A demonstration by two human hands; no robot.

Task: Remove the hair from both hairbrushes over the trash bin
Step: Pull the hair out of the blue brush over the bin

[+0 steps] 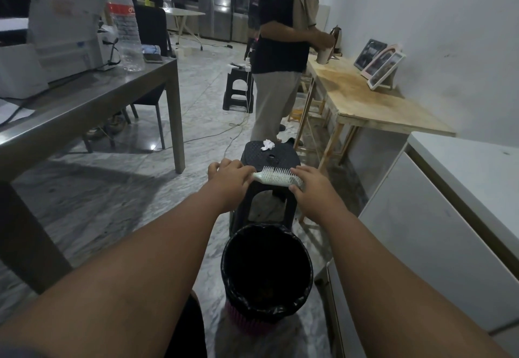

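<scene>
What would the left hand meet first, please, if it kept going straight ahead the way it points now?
Probably the black stool: the left hand, gripping the hairbrush handle, points forward at its seat edge, though depth is unclear.

— What sort of place is this?
— A shared indoor workroom: marble floor (112, 194), steel bench (84, 105) carrying a printer (70, 34), stainless refrigerators (216, 1) far behind it, plywood bench (365, 99) opposite it with picture frames (379, 63).

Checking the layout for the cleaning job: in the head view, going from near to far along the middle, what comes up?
trash bin → hairbrush held by both hands → black stool → crumpled tissue → standing person
</scene>
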